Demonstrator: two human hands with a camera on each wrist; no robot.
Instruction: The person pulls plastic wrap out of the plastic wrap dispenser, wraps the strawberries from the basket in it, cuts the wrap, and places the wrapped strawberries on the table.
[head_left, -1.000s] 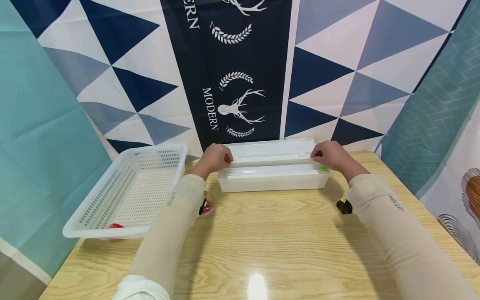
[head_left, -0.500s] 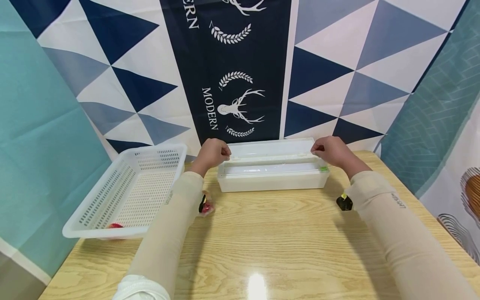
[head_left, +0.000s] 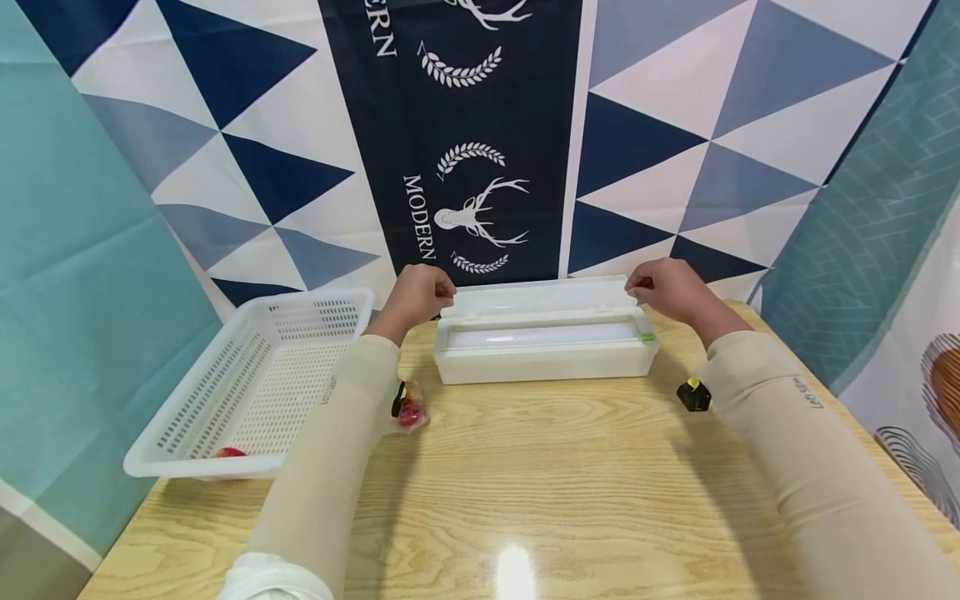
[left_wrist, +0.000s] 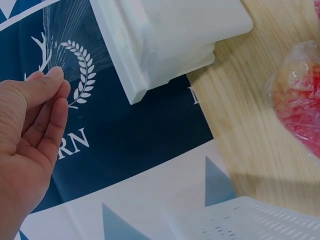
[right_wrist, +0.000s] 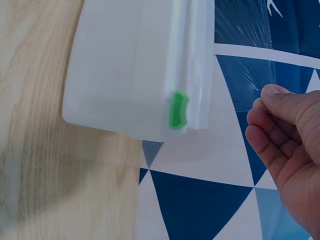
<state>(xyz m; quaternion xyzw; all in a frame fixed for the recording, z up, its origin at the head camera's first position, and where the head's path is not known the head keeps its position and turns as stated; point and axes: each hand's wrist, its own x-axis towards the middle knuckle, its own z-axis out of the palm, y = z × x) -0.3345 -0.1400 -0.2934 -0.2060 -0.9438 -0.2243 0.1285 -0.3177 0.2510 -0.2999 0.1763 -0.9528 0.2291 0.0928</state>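
Note:
A long white cling film dispenser [head_left: 543,364] with a green slider [right_wrist: 178,110] stands on the table, its lid [head_left: 540,297] raised at the back and a white roll [head_left: 542,335] visible inside. My left hand [head_left: 420,297] pinches one corner of a clear sheet of cling film [left_wrist: 75,30] between thumb and fingertips, above the dispenser's left end. At the right end, my right hand [head_left: 666,289] pinches the other corner. Creases fan out from both pinched corners in the wrist views. The film itself barely shows in the head view.
Left of the dispenser is a white perforated basket [head_left: 300,408] with a red item [head_left: 229,452] inside. A film-wrapped red and yellow fruit [left_wrist: 300,95] lies on the wooden table [head_left: 555,475] by my left forearm. A patterned cloth [head_left: 480,100] hangs behind.
Both hands have risen from the dispenser's opening and moved slightly apart, drawing the film upward. More of the roll's slot shows now. The basket and dispenser have stayed in place.

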